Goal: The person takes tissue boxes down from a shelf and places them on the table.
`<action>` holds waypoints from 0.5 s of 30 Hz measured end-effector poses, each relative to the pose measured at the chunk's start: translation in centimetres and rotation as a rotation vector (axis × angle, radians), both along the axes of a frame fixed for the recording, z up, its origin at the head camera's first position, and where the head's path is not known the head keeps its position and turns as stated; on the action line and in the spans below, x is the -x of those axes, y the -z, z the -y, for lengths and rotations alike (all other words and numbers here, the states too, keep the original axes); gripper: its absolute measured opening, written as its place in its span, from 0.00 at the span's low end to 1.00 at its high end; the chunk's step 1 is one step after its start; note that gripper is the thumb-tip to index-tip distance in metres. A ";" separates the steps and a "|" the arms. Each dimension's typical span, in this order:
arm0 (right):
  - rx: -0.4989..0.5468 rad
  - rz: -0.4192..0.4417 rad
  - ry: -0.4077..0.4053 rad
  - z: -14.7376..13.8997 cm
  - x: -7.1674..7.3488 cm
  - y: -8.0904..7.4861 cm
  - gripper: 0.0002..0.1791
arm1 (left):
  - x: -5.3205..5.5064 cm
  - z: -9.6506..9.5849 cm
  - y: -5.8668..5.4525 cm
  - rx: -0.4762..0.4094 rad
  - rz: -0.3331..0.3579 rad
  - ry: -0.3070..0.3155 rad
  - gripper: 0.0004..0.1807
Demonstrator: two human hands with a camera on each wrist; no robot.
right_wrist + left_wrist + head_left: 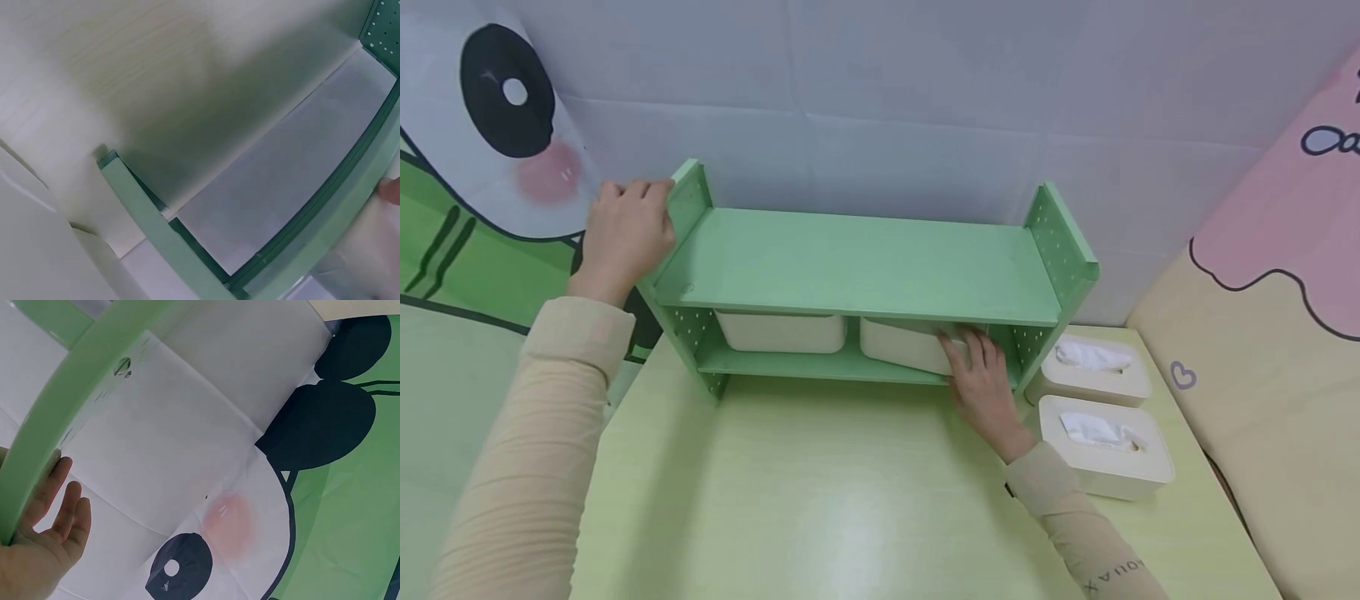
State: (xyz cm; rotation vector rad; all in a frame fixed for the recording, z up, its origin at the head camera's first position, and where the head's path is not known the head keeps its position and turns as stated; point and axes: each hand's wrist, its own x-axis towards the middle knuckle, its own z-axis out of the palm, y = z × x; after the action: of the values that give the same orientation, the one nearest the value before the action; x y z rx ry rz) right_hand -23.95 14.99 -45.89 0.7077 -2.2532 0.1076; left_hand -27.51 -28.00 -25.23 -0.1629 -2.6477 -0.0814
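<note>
A green two-tier shelf rack (pixel 857 258) stands on the table against the wall. My left hand (pixel 628 237) grips its left side panel near the top; in the left wrist view, several fingers (pixel 53 487) lie along the panel's outer face. On the lower tier sit two white storage bins, a left bin (pixel 782 332) and a right bin (pixel 898 343). The right bin stands askew, its right front corner out over the shelf's front edge. My right hand (pixel 985 387) holds that corner at the rim. Only a fingertip (pixel 390 190) shows in the right wrist view.
Two white tissue boxes, a rear one (pixel 1093 367) and a front one (pixel 1105 446), stand right of the rack, close to my right forearm. The pale wooden table (pixel 820 492) stretches before the rack. Printed cloth (pixel 880 108) hangs behind; a cream panel (pixel 1247 400) borders the right.
</note>
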 end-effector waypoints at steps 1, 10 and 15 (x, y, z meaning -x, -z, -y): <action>-0.006 -0.001 0.000 0.0 0.0 0.0 0.43 | 0.0 0.0 0.0 0.000 0.000 0.000 0.26; -0.012 -0.021 -0.032 -0.7 0.0 0.0 0.43 | 0.2 -0.2 0.1 -0.005 0.004 -0.003 0.25; -0.024 -0.031 -0.043 -1.9 -0.4 0.1 0.43 | 0.2 -0.5 0.1 0.000 -0.002 0.012 0.25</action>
State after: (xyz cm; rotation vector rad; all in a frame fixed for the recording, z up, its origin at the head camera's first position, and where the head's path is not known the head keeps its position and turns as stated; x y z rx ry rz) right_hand -23.54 16.85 -45.97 0.7660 -2.2140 0.0898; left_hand -27.70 -27.52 -25.29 -0.1781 -2.6447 -0.0854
